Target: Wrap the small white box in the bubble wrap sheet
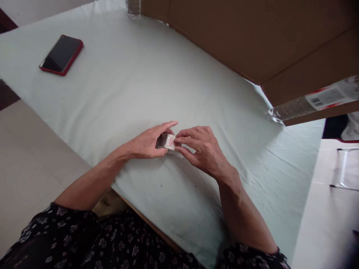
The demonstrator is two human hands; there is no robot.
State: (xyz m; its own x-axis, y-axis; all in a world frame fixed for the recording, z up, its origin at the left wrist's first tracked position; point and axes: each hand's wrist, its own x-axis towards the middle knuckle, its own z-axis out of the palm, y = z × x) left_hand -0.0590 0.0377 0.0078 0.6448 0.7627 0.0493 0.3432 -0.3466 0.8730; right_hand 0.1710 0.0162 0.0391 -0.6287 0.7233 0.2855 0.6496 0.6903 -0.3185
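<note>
Between my two hands is a small white box (169, 141) with red print on its side, held just above or on the pale cloth. My left hand (148, 142) grips its left end between the thumb and the fingers, with one finger stretched out past it. At the right end, the fingertips of my right hand (198, 146) pinch the box. A dark patch shows at the left end of the box, inside the curve of my left hand; I cannot tell whether it is an opening or shadow. A thin pale edge sticks out below the box.
A pale green cloth (134, 89) covers the table. Far left lies a phone (62, 55) in a red case. A large cardboard box (238, 37) with clear tape and a label stands at the back right. A metal-framed item (343, 168) is on the floor at right.
</note>
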